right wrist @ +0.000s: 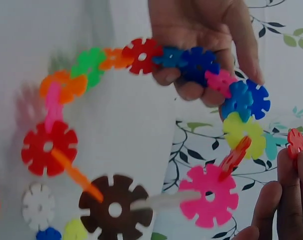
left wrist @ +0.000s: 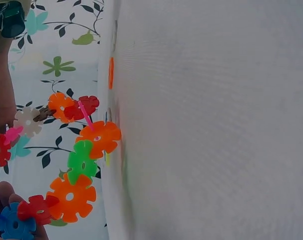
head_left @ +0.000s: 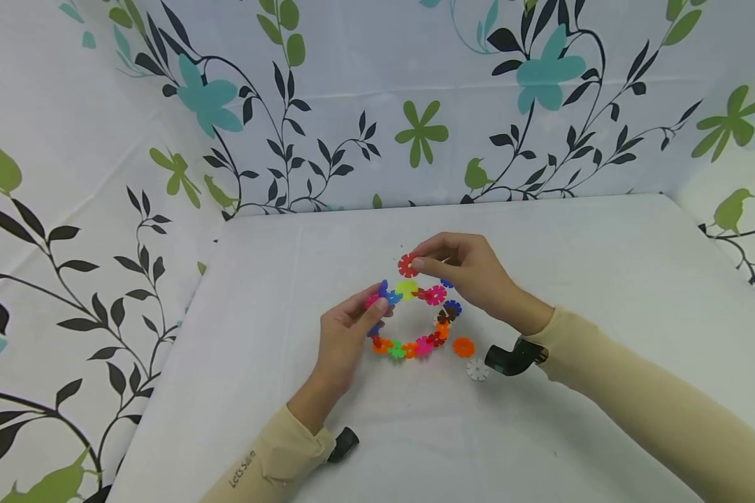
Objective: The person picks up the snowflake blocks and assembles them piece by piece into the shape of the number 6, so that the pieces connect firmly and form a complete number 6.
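Observation:
My left hand (head_left: 340,339) grips the left side of a ring of interlocking plastic flower discs (head_left: 397,349). Slotted edge to edge, its pieces are blue, yellow, pink, red, brown, orange, green and white. Above the ring's far side, my right hand (head_left: 478,279) pinches a single red disc (head_left: 406,265) between thumb and fingers. In the right wrist view, that red disc (right wrist: 296,143) is apart from the ring, close to its yellow disc (right wrist: 245,136). Left fingers curl behind the blue discs (right wrist: 199,65) there, with another blue disc (right wrist: 257,99) sticking out beside them.
A loose orange disc (head_left: 463,347) and a white disc (head_left: 477,369) lie on the white-covered table (head_left: 572,433) right of the ring. Loose blue (right wrist: 49,234) and yellow (right wrist: 75,230) discs show in the right wrist view. A patterned cloth (head_left: 352,84) hangs behind the table.

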The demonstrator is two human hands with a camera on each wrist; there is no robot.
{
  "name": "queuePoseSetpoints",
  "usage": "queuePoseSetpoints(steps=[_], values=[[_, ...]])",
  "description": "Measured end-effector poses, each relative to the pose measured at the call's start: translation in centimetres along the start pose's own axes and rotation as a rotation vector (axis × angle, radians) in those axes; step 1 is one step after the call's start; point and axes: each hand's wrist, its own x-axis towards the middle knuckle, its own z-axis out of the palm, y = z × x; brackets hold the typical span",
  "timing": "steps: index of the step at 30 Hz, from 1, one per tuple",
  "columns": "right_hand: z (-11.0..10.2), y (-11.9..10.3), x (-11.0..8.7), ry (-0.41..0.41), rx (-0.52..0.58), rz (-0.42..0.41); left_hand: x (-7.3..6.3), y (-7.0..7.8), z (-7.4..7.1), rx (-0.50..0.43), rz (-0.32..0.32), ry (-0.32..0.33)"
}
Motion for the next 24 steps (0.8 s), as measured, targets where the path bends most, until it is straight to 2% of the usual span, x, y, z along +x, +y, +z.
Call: queuePoseSetpoints(steps=[6, 15, 19, 24], values=[[0.3, 0.04, -0.16, -0.024, 0.078, 0.012, -0.22, 0.2, 0.37, 0.039, 0.016, -0.008], [0.77, 0.12, -0.28, -0.01, -0.077, -0.111, -0.42, 0.4, 0.78, 0.075, 0.086, -0.026], [0.91, 0.12, -0.43, 0.015, -0.111, -0.143, -0.42, 0.45, 0.82, 0.075, 0.087, -0.039], [0.85, -0.11, -0.72, 0.043, -0.125, -0.143, -0.4, 0.48, 0.89, 0.068, 0.073, -0.056]])
